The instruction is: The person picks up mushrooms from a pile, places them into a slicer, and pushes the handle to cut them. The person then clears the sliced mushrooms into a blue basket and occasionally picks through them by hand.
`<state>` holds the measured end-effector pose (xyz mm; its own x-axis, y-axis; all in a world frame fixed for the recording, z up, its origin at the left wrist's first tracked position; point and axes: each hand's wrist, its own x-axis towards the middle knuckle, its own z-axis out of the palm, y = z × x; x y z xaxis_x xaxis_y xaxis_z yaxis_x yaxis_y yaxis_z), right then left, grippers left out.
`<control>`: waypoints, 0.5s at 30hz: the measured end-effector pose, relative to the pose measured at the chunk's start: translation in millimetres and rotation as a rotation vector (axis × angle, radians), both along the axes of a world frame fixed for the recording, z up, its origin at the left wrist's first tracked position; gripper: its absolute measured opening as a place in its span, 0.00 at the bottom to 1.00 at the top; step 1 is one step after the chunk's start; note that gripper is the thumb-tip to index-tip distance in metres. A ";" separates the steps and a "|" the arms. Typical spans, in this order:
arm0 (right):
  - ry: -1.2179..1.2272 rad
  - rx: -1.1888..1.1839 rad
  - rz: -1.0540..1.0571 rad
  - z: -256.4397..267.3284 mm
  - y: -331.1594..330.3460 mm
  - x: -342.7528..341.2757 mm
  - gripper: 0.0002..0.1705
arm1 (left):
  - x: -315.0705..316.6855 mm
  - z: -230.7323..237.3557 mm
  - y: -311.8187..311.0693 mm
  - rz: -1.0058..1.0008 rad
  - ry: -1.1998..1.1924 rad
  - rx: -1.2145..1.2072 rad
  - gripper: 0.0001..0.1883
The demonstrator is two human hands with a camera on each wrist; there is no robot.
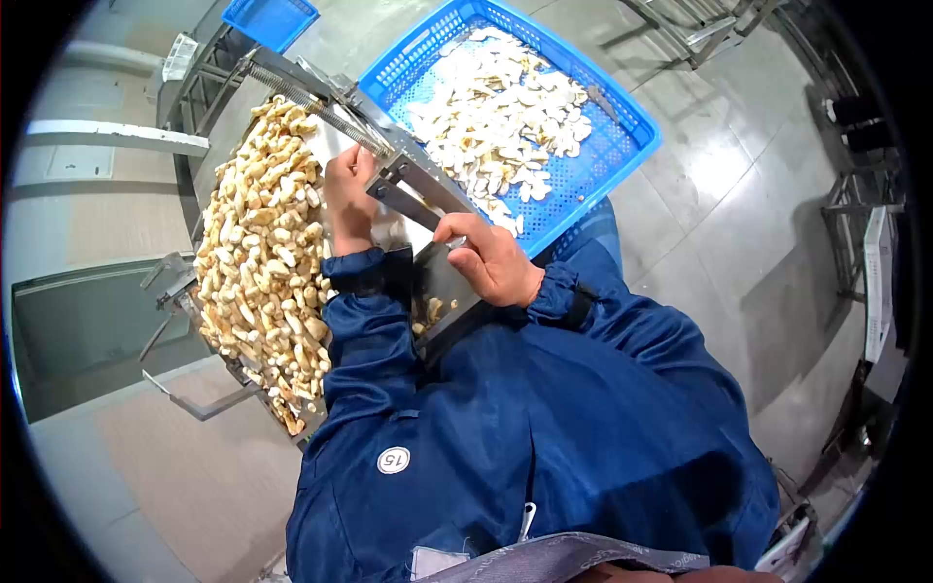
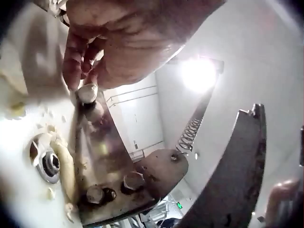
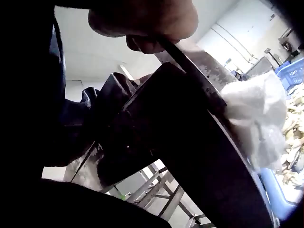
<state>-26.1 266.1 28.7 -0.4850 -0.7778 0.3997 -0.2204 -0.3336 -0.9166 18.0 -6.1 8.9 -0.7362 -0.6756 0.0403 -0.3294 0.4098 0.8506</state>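
My left hand is over the cutter's board, beside the heap of pale, knobbly pieces. In the left wrist view, curled fingers of that hand pinch a whitish, rounded piece at the edge of a bolted metal plate; a long blade stands raised to one side. My right hand grips the end of the cutter's lever. In the right wrist view, the hand is curled round the dark lever, its grip partly hidden.
A blue basket with flat, pale slices stands beyond the cutter. A smaller blue container is at the top left. White crumpled material hangs by the lever. Metal frames stand on the floor at right.
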 end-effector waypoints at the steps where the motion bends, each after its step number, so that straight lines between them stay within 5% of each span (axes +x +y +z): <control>1: -0.008 0.018 0.016 -0.4 1.0 0.2 0.20 | 4.9 -8.4 1.2 0.018 0.060 -0.027 0.15; 11: -0.033 -0.033 0.024 3.1 -6.7 -0.1 0.19 | 1.9 5.4 27.5 0.160 0.253 0.107 0.12; 15: -0.475 -0.017 0.222 98.6 -32.4 -12.3 0.20 | -3.0 8.7 31.9 0.192 0.307 0.131 0.09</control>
<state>-38.4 233.6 127.3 -0.4403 -0.8776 0.1894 0.2959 -0.3410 -0.8923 14.9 25.8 17.6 -0.5633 -0.8138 0.1430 -0.1117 0.2465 0.9627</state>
